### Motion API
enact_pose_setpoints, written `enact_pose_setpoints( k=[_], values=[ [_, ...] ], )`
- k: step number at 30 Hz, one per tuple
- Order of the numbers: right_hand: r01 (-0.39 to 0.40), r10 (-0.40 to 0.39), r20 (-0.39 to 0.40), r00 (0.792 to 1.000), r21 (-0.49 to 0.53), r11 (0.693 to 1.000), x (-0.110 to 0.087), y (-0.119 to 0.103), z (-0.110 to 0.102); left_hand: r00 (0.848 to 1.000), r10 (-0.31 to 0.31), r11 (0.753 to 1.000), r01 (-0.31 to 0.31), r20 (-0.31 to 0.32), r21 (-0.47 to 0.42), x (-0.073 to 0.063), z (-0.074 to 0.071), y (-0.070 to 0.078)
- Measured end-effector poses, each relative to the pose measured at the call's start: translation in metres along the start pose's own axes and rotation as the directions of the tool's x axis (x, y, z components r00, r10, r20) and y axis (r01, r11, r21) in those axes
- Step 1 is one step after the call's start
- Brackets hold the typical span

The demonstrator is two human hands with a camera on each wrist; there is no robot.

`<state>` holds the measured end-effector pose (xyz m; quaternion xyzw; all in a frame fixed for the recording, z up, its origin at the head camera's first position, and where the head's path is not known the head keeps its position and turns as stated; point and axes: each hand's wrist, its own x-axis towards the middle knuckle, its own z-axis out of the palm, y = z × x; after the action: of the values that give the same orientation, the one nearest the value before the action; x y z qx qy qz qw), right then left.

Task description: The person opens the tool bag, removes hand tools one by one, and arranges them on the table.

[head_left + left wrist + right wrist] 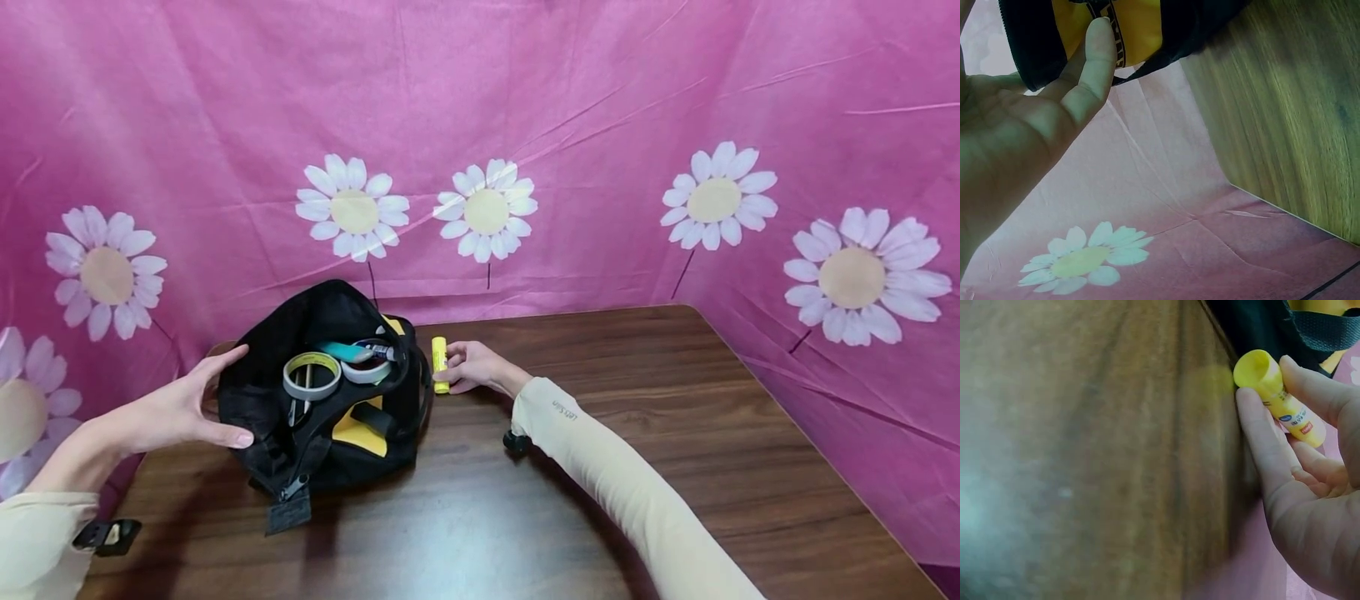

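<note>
A black bag with yellow panels stands on the table with its top gaping. Inside lie a tape roll with a yellow inner ring, a second tape roll and a teal item. My left hand touches the bag's left side, thumb and fingers spread wide; up close, a fingertip overlaps a yellow panel. Right of the bag, my right hand pinches a yellow glue stick between thumb and fingers. The stick is upright, and its printed label shows in the right wrist view.
The brown wooden table runs from the bag to the right and front. A pink cloth with white daisies hangs behind and beside it. The bag's zipper tab hangs at its front. Dark straps show at both wrists.
</note>
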<state>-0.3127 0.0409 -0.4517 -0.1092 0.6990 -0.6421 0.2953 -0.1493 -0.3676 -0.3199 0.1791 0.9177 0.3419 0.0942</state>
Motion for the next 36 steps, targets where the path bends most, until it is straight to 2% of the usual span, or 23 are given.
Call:
enact_pose_setpoints(
  k=[12, 29, 36],
  values=[
    [-0.054, 0.053, -0.046, 0.998, -0.034, 0.998, 0.0014, -0.0067, 0.0042, 1.000, -0.007, 1.000, 0.007, 0.015, -0.014, 0.0022, -0.0026, 0.0024],
    [-0.047, 0.043, -0.053, 0.998, -0.062, 0.997, 0.0020, -0.0073, 0.0059, 1.000, -0.024, 1.000, 0.024, 0.013, 0.002, 0.0019, -0.0019, 0.0038],
    [-0.057, 0.055, -0.055, 0.997, -0.042, 0.998, -0.0012, -0.0081, 0.0052, 0.999, -0.037, 0.999, 0.036, 0.039, 0.010, 0.0041, -0.0033, 0.0035]
  ],
)
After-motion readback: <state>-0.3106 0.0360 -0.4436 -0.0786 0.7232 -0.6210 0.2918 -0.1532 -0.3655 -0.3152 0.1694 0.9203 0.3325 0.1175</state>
